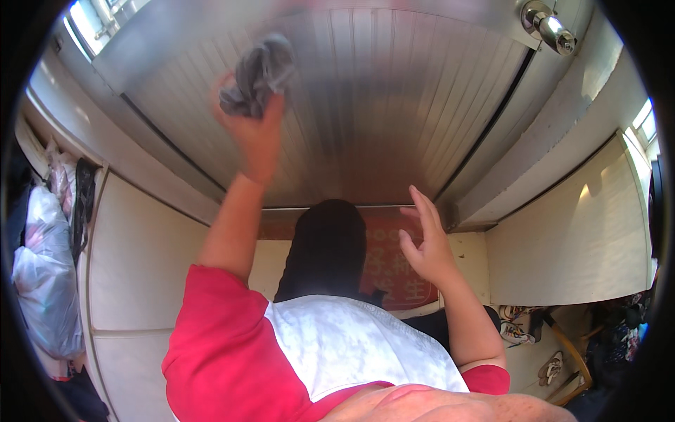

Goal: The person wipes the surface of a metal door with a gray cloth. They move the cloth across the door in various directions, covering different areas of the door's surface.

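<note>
A crumpled grey cloth [261,74] is gripped in my left hand [254,133], whose fingers wrap round it. It is held up against, or very near, the ribbed metal door [351,105] in front of me; I cannot tell whether it touches. Slight blur softens the cloth and the fingers. My right hand [427,243] hangs lower, in front of the door's bottom part, with its fingers apart and nothing in them. My knee in black trousers [327,243] is bent close to the door's foot.
A metal door handle [548,28] juts out at the upper right. A red mat [397,264] lies at the door's foot. Plastic bags [46,274] hang at the left beside pale panels [133,260]. An open pale cabinet door [573,232] stands at the right, with shoes [517,334] below.
</note>
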The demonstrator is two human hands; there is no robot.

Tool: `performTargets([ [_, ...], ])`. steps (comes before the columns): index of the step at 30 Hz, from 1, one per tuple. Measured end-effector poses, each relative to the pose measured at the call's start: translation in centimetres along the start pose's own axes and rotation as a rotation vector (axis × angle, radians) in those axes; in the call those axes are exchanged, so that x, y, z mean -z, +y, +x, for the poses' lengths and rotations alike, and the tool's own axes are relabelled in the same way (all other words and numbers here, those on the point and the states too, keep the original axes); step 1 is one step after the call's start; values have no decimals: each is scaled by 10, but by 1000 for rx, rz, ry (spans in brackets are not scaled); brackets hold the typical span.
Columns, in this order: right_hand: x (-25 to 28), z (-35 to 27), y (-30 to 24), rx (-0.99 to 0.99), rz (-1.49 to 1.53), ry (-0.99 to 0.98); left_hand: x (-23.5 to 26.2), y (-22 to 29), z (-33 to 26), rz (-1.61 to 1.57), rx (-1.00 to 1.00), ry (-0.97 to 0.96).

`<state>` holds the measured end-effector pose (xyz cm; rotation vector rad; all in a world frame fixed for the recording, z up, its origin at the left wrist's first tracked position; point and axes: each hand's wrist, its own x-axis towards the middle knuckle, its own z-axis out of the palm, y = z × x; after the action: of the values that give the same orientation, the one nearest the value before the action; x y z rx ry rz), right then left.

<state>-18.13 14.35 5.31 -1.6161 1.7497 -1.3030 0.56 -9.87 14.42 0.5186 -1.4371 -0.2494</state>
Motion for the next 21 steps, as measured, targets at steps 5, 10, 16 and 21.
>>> performTargets([
  [5,1,-8,7,140,-262,-41,-20,-37,58,531,-701,-10],
  [10,-3,-11,8,138,-329,-121,-43,-78,5,678,-680,-99],
  [16,-4,-13,5,165,-397,-139,-30,-100,-33,684,-785,-192],
  [21,-8,-14,-3,210,-433,-132,-24,-82,34,747,-816,-50],
])
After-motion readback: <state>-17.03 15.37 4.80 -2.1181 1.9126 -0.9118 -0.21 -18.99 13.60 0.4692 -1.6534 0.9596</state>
